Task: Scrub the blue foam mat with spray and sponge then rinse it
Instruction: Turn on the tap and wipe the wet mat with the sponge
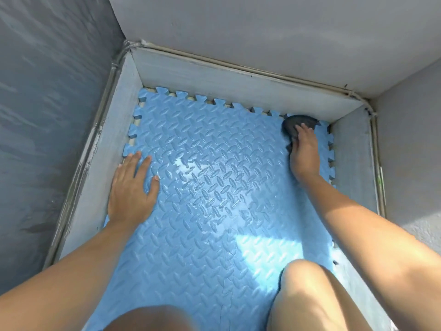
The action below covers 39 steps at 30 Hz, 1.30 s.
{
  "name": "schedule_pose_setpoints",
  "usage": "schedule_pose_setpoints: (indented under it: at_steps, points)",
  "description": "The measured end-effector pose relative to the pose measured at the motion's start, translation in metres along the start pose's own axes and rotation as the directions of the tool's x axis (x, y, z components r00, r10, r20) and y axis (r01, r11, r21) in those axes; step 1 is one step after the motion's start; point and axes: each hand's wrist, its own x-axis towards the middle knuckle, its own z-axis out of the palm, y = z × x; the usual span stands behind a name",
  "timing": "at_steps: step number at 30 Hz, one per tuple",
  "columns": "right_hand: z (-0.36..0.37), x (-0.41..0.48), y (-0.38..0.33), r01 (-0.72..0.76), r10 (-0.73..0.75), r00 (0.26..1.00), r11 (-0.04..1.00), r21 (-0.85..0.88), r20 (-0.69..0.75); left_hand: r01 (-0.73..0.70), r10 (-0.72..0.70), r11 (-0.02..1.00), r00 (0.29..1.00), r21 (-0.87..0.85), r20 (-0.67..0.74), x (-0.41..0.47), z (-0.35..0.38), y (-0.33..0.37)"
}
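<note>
blue foam mat point(214, 187) lies wet; left hand point(132, 189) presses flat, fingers spread; right hand point(305, 151) fingers seemingly clamped on a dark sponge point(294, 124) at the far corner.

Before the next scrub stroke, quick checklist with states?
1. Right hand on the dark scrubber: ok, fingers pressed on top of it at the mat's far right corner.
2. Left hand bracing the blue foam mat: ok, flat, palm down, near the left edge.
3. Mat wet enough to scrub: ok, a shiny wet sheen shows across the middle.
4. Mat lying flat in the walled corner: ok as far as visible; the near edge is out of frame.
5. Spray bottle within reach: cannot tell, none in view.
6. Rinse water ready: cannot tell, no hose or bucket visible.
</note>
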Motion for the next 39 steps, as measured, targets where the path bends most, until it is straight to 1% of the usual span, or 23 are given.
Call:
schedule_pose_setpoints:
  at_steps: [3,6,8,10,12,13,15,16,18,20,21,23,25,27,28,29,30,32,33,34,35,36,39]
  points:
    - [-0.015,-0.025,0.027,-0.062,0.06,0.998,0.997,-0.049,-0.023,0.013,-0.013,1.0,1.0,0.009,0.008,0.0,0.0,0.001]
    - [-0.017,-0.071,0.011,0.271,-0.257,0.954,0.959,-0.078,0.154,0.02,-0.021,1.0,1.0,0.003,0.008,0.0,0.0,0.003]
    - [-0.019,-0.108,-0.006,0.55,-0.521,0.79,0.835,0.004,0.324,0.017,-0.017,1.0,1.0,0.0,0.002,0.0,0.0,0.002]
    - [-0.017,-0.145,-0.019,0.752,-0.715,0.537,0.646,0.129,0.448,0.004,-0.004,1.0,1.0,-0.004,-0.001,0.0,0.001,0.001]
    - [-0.015,-0.169,-0.025,0.838,-0.802,0.322,0.489,0.242,0.503,0.004,-0.004,1.0,1.0,-0.008,0.004,0.0,0.001,0.0]
    - [-0.015,-0.17,-0.023,0.852,-0.817,0.268,0.449,0.271,0.511,0.004,-0.004,1.0,1.0,-0.009,0.003,0.0,0.001,0.0]
    - [-0.018,-0.152,-0.017,0.86,-0.814,0.3,0.457,0.228,0.497,0.002,-0.002,1.0,1.0,-0.013,-0.004,0.0,0.0,0.001]
    - [-0.019,-0.136,-0.012,0.842,-0.79,0.379,0.51,0.175,0.482,0.003,-0.003,1.0,1.0,-0.014,-0.006,0.0,0.0,0.001]
    - [-0.022,-0.094,0.0,0.729,-0.681,0.619,0.684,0.036,0.392,0.004,-0.004,1.0,1.0,-0.008,-0.002,0.0,0.001,0.0]
    - [-0.024,-0.053,0.009,0.48,-0.455,0.855,0.876,-0.05,0.247,0.006,-0.006,1.0,1.0,-0.003,0.005,0.001,0.002,-0.001]
    - [-0.023,-0.039,0.009,0.332,-0.317,0.93,0.941,-0.056,0.186,0.005,-0.005,1.0,1.0,-0.001,0.007,0.001,0.002,-0.001]
    - [-0.015,-0.023,-0.003,0.123,-0.118,0.989,0.991,-0.051,0.094,0.002,-0.002,1.0,1.0,0.001,0.008,0.001,0.003,-0.001]
    - [0.001,-0.027,-0.032,0.089,-0.086,0.995,0.994,-0.066,0.047,0.0,-0.001,1.0,1.0,0.003,0.018,0.001,0.003,-0.002]
    - [0.017,-0.051,-0.066,0.257,-0.252,0.965,0.965,-0.054,0.072,-0.001,0.001,1.0,1.0,0.012,0.025,0.0,0.003,-0.003]
    - [0.024,-0.067,-0.081,0.402,-0.396,0.91,0.915,-0.029,0.119,0.0,0.0,1.0,1.0,0.017,0.029,0.0,0.004,-0.003]
    - [0.029,-0.084,-0.093,0.569,-0.562,0.804,0.822,0.021,0.193,0.0,-0.001,1.0,0.999,0.016,0.037,0.0,0.004,-0.003]
    - [0.033,-0.1,-0.1,0.722,-0.715,0.641,0.685,0.096,0.279,0.002,-0.003,1.0,0.999,0.011,0.048,0.0,0.004,-0.003]
    - [0.035,-0.116,-0.106,0.899,-0.886,0.243,0.358,0.251,0.394,0.022,-0.022,1.0,0.997,-0.001,0.073,-0.007,0.002,-0.004]
    - [0.035,-0.108,-0.107,0.929,-0.91,0.1,0.231,0.291,0.403,0.032,-0.031,0.999,0.996,-0.009,0.085,-0.015,0.001,-0.005]
    - [0.036,-0.095,-0.11,0.94,-0.911,0.043,0.176,0.292,0.409,0.045,-0.044,0.999,0.994,-0.012,0.098,-0.027,-0.003,-0.007]
    - [0.038,-0.08,-0.114,0.945,-0.907,0.073,0.196,0.261,0.414,0.059,-0.058,0.998,0.992,-0.005,0.115,-0.045,-0.006,-0.009]
    - [0.041,-0.066,-0.12,0.936,-0.895,0.173,0.279,0.213,0.412,0.07,-0.071,0.997,0.989,0.012,0.132,-0.068,-0.01,-0.012]
    - [0.055,-0.027,-0.151,0.771,-0.757,0.572,0.627,0.109,0.315,0.087,-0.095,0.995,0.981,0.054,0.168,-0.15,-0.026,-0.025]
